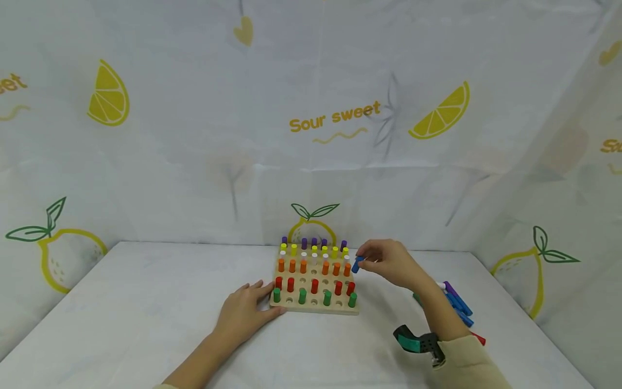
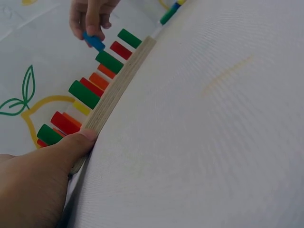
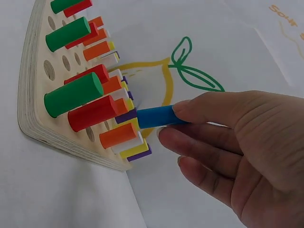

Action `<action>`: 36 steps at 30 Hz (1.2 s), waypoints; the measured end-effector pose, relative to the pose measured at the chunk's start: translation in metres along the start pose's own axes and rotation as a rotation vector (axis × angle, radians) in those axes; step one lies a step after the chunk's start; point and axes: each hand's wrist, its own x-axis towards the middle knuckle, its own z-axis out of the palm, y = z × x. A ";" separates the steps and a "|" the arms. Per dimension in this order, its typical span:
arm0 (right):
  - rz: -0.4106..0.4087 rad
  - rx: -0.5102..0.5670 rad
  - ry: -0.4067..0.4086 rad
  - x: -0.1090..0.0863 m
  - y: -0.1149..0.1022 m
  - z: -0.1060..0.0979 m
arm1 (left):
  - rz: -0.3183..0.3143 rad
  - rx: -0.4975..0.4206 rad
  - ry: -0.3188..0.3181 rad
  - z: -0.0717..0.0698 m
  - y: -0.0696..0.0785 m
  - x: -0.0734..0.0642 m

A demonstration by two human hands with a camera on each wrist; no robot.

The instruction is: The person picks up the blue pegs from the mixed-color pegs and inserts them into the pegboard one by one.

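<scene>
A light wooden pegboard [image 1: 316, 309] lies on the table, with rows of green, red, orange, white, yellow and purple pegs upright in its holes. My left hand [image 1: 245, 313] holds the board at its near left corner. Its thumb [image 2: 78, 145] lies against the front edge, and the other fingers are mostly hidden in the left wrist view. Just past the board's right side, my right hand [image 1: 391, 262] pinches a blue peg [image 3: 159, 116] between thumb and fingers. The peg is tilted and stands above the board, near the orange and white rows.
Loose blue pegs [image 1: 461, 308] lie in a pile to the right, partly behind the right forearm, with purple, white, green and red ones among them. Several holes [image 3: 50, 70] in the board are bare. A printed cloth wall [image 1: 340, 178] rises behind the table.
</scene>
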 end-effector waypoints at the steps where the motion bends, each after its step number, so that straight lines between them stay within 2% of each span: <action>1: 0.006 -0.005 -0.003 0.000 0.000 0.002 | 0.002 -0.001 0.004 0.000 -0.001 0.000; 5: 0.000 -0.032 -0.019 0.001 0.004 0.007 | 0.011 -0.007 0.013 0.002 -0.001 0.000; 11: 0.002 -0.052 -0.059 0.001 0.008 0.010 | 0.016 -0.019 -0.009 0.003 0.002 -0.003; 22: -0.011 -0.080 -0.121 0.009 0.010 0.020 | 0.005 -0.020 0.012 -0.001 0.003 -0.004; 29: -0.026 -0.091 -0.132 0.009 0.012 0.025 | -0.003 -0.028 0.011 0.001 0.002 -0.003; 36: 0.025 -0.104 -0.145 0.008 0.013 0.029 | -0.008 -0.024 0.010 0.001 0.003 -0.003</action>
